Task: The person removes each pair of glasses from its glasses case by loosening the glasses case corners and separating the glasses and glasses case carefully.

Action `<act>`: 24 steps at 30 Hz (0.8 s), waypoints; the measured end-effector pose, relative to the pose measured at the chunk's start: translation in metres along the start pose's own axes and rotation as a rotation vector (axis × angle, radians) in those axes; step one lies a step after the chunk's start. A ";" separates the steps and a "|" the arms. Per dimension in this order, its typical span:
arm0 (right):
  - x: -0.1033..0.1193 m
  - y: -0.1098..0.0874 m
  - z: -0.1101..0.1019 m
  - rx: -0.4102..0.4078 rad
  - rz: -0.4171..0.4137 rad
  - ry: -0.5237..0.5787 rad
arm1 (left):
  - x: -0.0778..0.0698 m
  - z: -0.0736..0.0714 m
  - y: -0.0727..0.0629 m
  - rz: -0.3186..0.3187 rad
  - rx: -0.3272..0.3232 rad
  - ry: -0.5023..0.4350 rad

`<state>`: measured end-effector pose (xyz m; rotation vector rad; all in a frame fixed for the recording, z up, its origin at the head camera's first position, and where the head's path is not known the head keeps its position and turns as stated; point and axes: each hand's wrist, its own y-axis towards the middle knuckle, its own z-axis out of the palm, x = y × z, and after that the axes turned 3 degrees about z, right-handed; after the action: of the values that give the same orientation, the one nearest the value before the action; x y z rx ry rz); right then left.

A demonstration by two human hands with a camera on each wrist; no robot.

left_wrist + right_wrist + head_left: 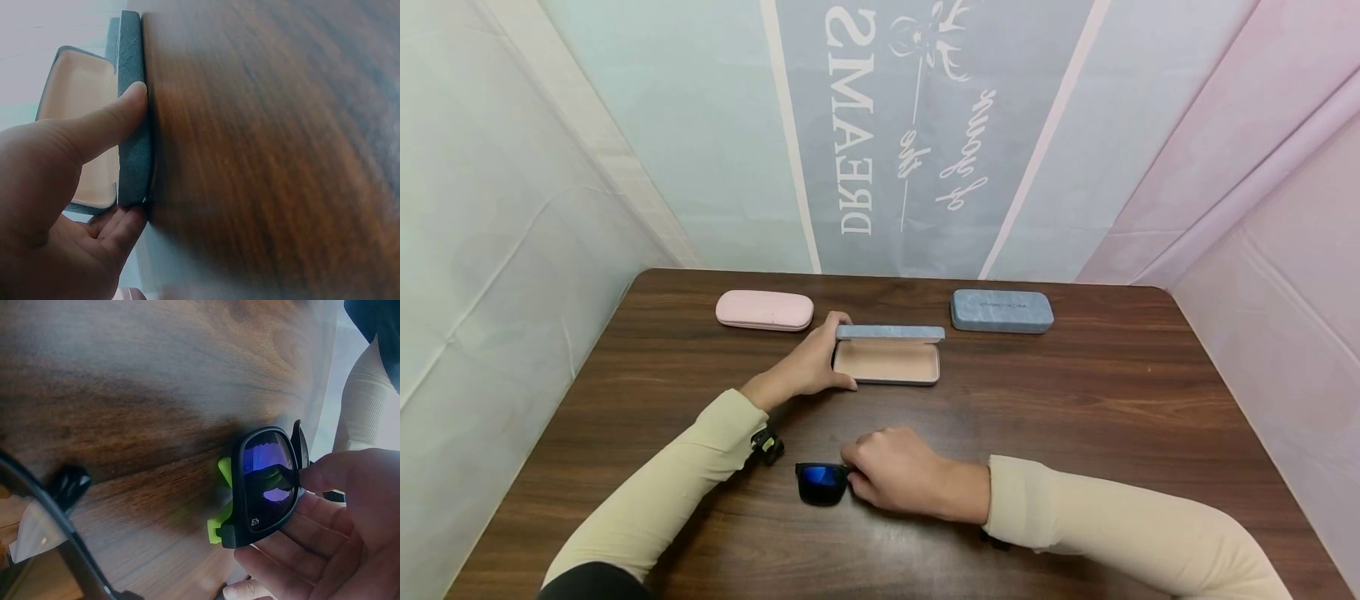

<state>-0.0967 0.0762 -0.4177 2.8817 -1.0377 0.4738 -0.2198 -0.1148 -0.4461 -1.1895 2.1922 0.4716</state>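
Note:
My left hand [808, 358] grips the left end of an opened glasses case [887, 363], thumb on its front wall and fingers around the end. The case has a blue-grey outside, a beige lining and a raised lid; the left wrist view shows the thumb [119, 122] across its side. Nearer the front, my right hand [898, 473] pinches a pair of sunglasses [822, 484] just above the tabletop. They have a black frame, a mirrored blue-purple lens [269, 481] and lime-green parts at the temples [219, 522]. The hand covers part of them in the head view.
A closed pink glasses case [764, 310] lies at the back left of the brown wooden table [1112, 400]. At the back right is a closed blue glasses case [1002, 311]. A printed cloth backdrop [722, 150] hangs behind the table. A curved black rim [59, 512] crosses the right wrist view's left side.

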 end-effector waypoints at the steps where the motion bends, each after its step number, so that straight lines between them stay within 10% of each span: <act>1: 0.000 0.000 0.000 -0.001 -0.002 -0.002 | 0.000 0.000 0.000 -0.007 0.004 0.001; 24: -0.001 -0.001 0.002 -0.009 -0.011 -0.018 | 0.002 0.002 0.000 -0.011 0.006 -0.004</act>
<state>-0.0968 0.0771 -0.4204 2.8879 -1.0229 0.4422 -0.2200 -0.1146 -0.4492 -1.1951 2.1813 0.4621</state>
